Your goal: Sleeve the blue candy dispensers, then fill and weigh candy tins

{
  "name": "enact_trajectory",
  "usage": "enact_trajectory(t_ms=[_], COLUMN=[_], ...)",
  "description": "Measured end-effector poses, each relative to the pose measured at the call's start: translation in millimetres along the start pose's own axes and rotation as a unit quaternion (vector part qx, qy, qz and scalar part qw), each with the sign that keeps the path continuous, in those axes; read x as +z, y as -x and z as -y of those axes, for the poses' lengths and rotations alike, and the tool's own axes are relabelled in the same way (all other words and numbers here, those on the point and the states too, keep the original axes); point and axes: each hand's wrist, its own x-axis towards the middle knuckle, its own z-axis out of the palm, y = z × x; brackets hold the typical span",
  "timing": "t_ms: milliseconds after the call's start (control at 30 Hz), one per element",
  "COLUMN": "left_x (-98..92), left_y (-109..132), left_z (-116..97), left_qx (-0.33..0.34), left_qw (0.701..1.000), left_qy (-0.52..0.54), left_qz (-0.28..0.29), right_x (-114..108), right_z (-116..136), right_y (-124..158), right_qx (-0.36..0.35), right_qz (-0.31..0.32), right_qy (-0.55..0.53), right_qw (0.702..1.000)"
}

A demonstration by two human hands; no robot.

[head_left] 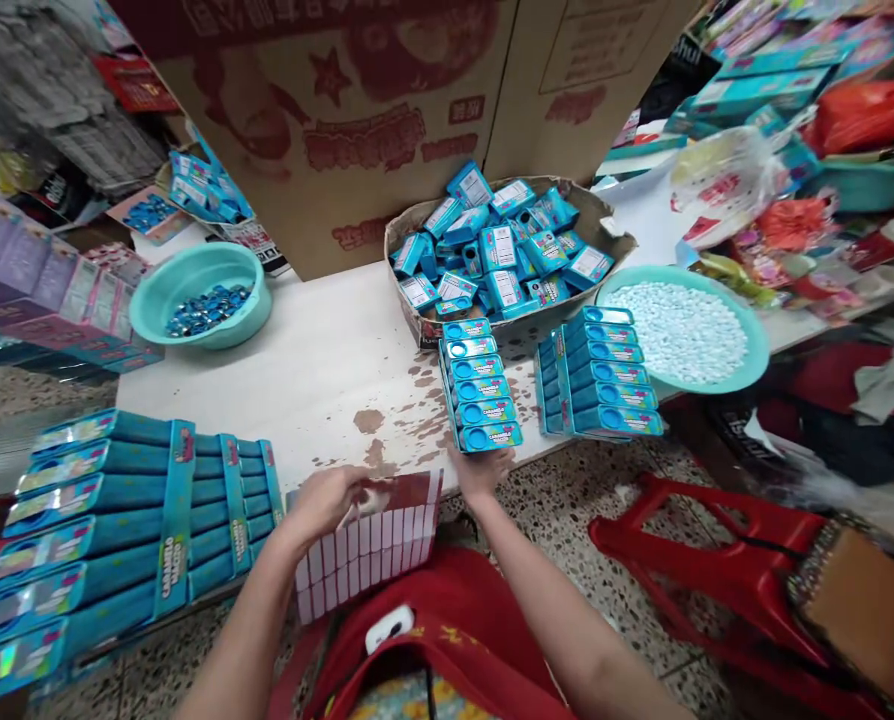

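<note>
My right hand is closed round the near end of a narrow display tray, which holds a row of blue candy packs marked "Caramelo". Its fingers are partly hidden under the tray. My left hand is closed, fingers curled at the upper left corner of a sheet of printed stickers with rows of pale rectangles and a dark red top strip. The sheet lies over my lap at the table's front edge. Right of the held tray stand more filled display trays of the same packs.
Behind the trays, a torn cardboard box holds loose blue packs. A teal basin contains small white candies; another basin holds small blue pieces. Filled trays are stacked at left. A large carton backs the table; a red stool stands right.
</note>
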Motion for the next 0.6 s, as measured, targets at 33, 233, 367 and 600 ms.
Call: enact_trajectory(t_ms=[33,233,367,600], left_x=[5.1,33.1,39.8,22.1], left_y=[2.1,0.4,-3.0,-16.6], left_z=[0.1,8.9,14.1,7.8], left_qx=[0.000,-0.002,-0.027,-0.001], left_qw=[1.000,0.997,0.995,1.000], left_qy=[0.012,0.083,0.085,-0.003], left_qz=[-0.006,-0.012,-0.034,0.013], right_x=[1.4,-14.7,-64.6,-68.2], right_z=[3.0,0.2,-27.5,1.4], right_y=[-3.3,-15.5,4.9,36.3], right_qx=[0.009,-0.036,-0.171,-0.369], right_qz=[-0.013,0.009,0.058,0.256], right_qy=[0.003,-0.052,-0.157,-0.128], right_qw=[1.000,0.998,0.971,0.884])
